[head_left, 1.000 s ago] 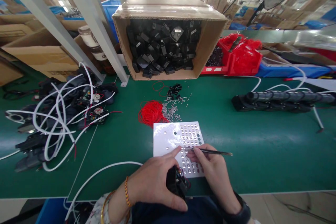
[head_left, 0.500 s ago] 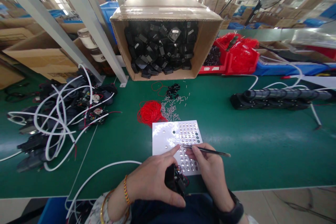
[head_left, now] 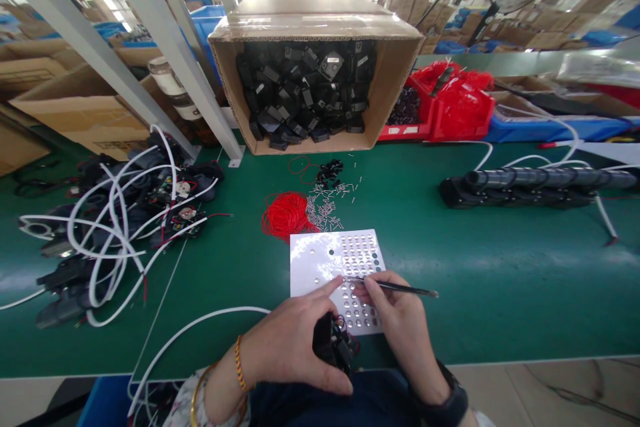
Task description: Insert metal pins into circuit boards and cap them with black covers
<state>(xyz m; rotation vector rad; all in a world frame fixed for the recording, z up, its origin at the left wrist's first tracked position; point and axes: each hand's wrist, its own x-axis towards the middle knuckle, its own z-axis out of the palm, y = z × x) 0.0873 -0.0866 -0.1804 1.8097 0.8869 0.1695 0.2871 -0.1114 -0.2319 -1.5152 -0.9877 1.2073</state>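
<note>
My left hand [head_left: 295, 337] is wrapped round a black plastic housing [head_left: 325, 340] with small wires showing at its side. Its index fingertip presses on a white sheet [head_left: 307, 263] that carries rows of small round metallic domes [head_left: 356, 250]. In my right hand [head_left: 400, 313], pinched between thumb and fingers, is a pair of dark tweezers [head_left: 400, 287]. The tweezers' tips meet the sheet right beside my left index fingertip, among the domes. Whether a dome is between the tips is too small to tell.
Beyond the sheet lie a red wire coil [head_left: 285, 215], small metal pins [head_left: 324, 212] and black bits [head_left: 330, 172]. A cardboard box [head_left: 315, 27] of black parts stands behind. Housings with white cables [head_left: 115, 213] are at left, a row of black housings [head_left: 530, 190] at right.
Both hands stay almost in place. The tweezers' tips have shifted very slightly at the sheet, near the left index fingertip.
</note>
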